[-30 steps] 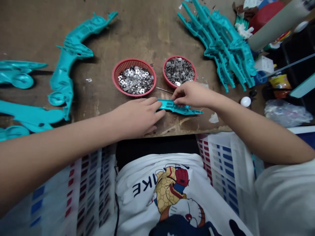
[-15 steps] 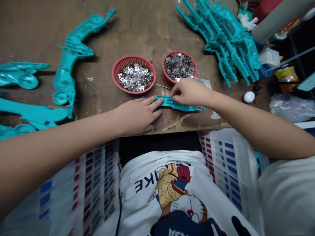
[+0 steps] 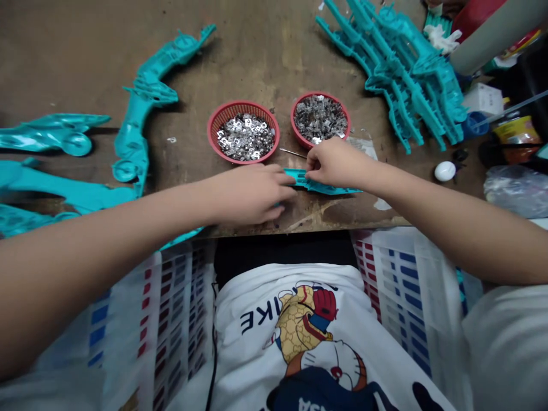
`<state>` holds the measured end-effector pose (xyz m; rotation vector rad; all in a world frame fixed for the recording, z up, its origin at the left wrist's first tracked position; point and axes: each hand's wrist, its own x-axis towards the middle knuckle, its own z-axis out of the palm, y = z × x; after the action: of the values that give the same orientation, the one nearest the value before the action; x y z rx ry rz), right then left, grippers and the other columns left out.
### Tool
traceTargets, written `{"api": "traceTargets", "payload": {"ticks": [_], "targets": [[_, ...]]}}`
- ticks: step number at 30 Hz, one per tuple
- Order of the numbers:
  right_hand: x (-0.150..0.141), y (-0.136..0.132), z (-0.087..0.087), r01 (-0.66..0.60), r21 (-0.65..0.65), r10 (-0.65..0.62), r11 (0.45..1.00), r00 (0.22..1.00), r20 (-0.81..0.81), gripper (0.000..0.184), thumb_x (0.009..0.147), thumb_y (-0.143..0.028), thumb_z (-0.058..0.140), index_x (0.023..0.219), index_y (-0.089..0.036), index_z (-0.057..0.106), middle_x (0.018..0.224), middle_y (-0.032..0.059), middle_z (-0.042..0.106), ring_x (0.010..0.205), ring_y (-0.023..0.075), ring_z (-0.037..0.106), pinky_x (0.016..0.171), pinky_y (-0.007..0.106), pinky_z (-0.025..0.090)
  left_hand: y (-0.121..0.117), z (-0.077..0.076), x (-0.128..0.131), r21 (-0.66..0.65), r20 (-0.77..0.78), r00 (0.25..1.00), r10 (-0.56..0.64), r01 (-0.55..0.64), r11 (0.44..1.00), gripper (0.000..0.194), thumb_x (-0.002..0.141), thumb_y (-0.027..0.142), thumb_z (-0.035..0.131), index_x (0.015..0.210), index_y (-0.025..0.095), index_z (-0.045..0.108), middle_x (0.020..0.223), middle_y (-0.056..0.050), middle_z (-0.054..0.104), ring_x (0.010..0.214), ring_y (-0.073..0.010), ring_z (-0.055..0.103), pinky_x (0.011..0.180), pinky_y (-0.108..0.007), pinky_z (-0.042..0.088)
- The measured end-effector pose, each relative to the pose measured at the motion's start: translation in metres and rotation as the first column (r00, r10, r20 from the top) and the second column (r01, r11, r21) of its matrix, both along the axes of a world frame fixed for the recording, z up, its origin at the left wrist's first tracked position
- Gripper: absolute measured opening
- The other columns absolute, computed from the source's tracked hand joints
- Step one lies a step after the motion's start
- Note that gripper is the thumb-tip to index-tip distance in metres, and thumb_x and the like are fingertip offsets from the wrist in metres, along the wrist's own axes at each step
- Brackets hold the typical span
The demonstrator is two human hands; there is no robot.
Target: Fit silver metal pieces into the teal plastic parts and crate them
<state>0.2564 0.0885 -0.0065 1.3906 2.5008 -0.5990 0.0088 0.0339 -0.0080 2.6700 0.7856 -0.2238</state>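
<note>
A turquoise plastic part (image 3: pixel 331 189) lies near the table's front edge, its left end hidden under my left hand (image 3: pixel 259 194). The fingers of that hand are bent over the part, and a bit of turquoise shows between them. My right hand (image 3: pixel 331 162) is at the part's middle, thumb and fingertips pinched together against it. Whatever is between those fingertips is too small or hidden to make out. Behind the hands stand two red baskets, the left basket (image 3: pixel 213 140) and the right basket (image 3: pixel 295 127), both filled with small metal clips (image 3: pixel 246 137). A thin metal rod (image 3: pixel 292 152) lies by the right basket.
More turquoise parts (image 3: pixel 132 125) lie at the left, and a stack of them (image 3: pixel 398 74) at the back right. A white round object (image 3: pixel 445 171), a white box (image 3: pixel 486 100) and a plastic bag (image 3: pixel 514 191) sit at the right. White crates (image 3: pixel 402 285) flank my lap.
My left hand's fingers have gone from lying flat on the part to bending over it. My right hand stays pinched at the part's middle. The whole view has shifted slightly.
</note>
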Motion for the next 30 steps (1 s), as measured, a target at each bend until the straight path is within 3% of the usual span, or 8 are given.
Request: {"api": "traceTargets", "payload": {"ticks": [3,5,8,12,16,21,26,30], "targets": [[-0.006,-0.003,0.007,-0.001,-0.037,0.002,0.999,0.999,0.045,0.013,0.102,-0.017,0.084,0.109,-0.017,0.096,0.098,0.0107,0.088,0.097,0.0309,0.081,0.089,0.039,0.057,0.024,0.011,-0.012,0.039,0.137,0.948,0.287,-0.294,0.955,0.039,0.118,0.022,0.057,0.140,0.018,0.089,0.144,-0.014,0.086,0.141,-0.0332,0.076,0.130,-0.049,0.058],[-0.007,-0.005,0.008,-0.004,-0.048,0.006,0.999,0.999,0.048,0.012,0.102,-0.015,0.085,0.108,-0.018,0.096,0.095,0.0106,0.087,0.095,0.0304,0.080,0.086,0.039,0.055,0.038,0.013,-0.024,0.087,0.150,0.851,0.503,-0.518,0.851,0.039,0.119,0.023,0.056,0.138,0.013,0.088,0.141,-0.015,0.087,0.142,-0.0332,0.073,0.134,-0.052,0.054],[-0.006,-0.004,0.007,-0.017,-0.079,0.020,0.997,0.999,0.034,0.009,0.103,-0.015,0.088,0.106,-0.019,0.096,0.093,0.0091,0.086,0.091,0.0285,0.079,0.084,0.038,0.053,0.051,0.006,-0.040,0.077,0.084,0.750,0.656,-0.661,0.746,0.030,0.115,0.023,0.066,0.128,0.010,0.090,0.136,-0.013,0.088,0.144,-0.0333,0.072,0.140,-0.053,0.049],[-0.001,0.000,0.007,-0.036,-0.096,0.031,0.995,0.998,-0.054,0.013,0.107,-0.032,0.092,0.112,-0.021,0.097,0.098,0.0085,0.087,0.091,0.0276,0.080,0.086,0.038,0.054,0.060,-0.007,-0.047,0.075,-0.015,0.665,0.747,-0.744,0.664,0.029,0.109,0.017,0.073,0.129,0.011,0.092,0.133,-0.011,0.091,0.138,-0.0356,0.078,0.130,-0.049,0.057],[0.009,0.009,0.006,-0.029,-0.047,0.022,0.999,0.989,-0.144,0.027,0.110,-0.041,0.085,0.124,-0.021,0.098,0.099,0.0078,0.088,0.093,0.0275,0.080,0.088,0.038,0.056,0.061,-0.002,-0.046,0.012,0.085,0.623,0.777,-0.781,0.625,0.036,0.112,0.017,0.065,0.134,0.004,0.090,0.131,-0.008,0.091,0.138,-0.0337,0.077,0.132,-0.043,0.055],[0.019,0.022,0.002,0.011,-0.018,-0.015,1.000,0.978,-0.207,0.027,0.109,-0.037,0.084,0.124,-0.020,0.098,0.103,0.0070,0.089,0.098,0.0276,0.080,0.094,0.039,0.057,0.059,0.005,-0.046,-0.090,0.230,0.564,0.793,-0.799,0.595,0.034,0.109,0.021,0.071,0.128,0.004,0.093,0.119,-0.011,0.091,0.123,-0.0316,0.079,0.132,-0.046,0.056],[0.021,0.026,0.000,0.020,0.010,-0.017,1.000,0.966,-0.258,0.027,0.108,-0.032,0.081,0.127,-0.020,0.098,0.109,0.0080,0.090,0.102,0.0286,0.081,0.099,0.041,0.058,0.069,-0.013,-0.051,-0.269,0.382,0.415,0.826,-0.805,0.529,0.019,0.092,0.019,0.089,0.110,0.019,0.093,0.106,-0.009,0.089,0.114,-0.0354,0.080,0.123,-0.047,0.061],[0.021,0.027,-0.004,-0.009,0.027,0.016,1.000,0.953,-0.304,0.026,0.107,-0.028,0.079,0.124,-0.021,0.097,0.108,0.0069,0.089,0.105,0.0289,0.080,0.101,0.041,0.059,0.075,-0.023,-0.056,-0.396,0.435,0.324,0.840,-0.769,0.502,0.029,0.080,0.017,0.099,0.108,0.022,0.092,0.106,-0.011,0.087,0.112,-0.0385,0.081,0.117,-0.051,0.065]]}}
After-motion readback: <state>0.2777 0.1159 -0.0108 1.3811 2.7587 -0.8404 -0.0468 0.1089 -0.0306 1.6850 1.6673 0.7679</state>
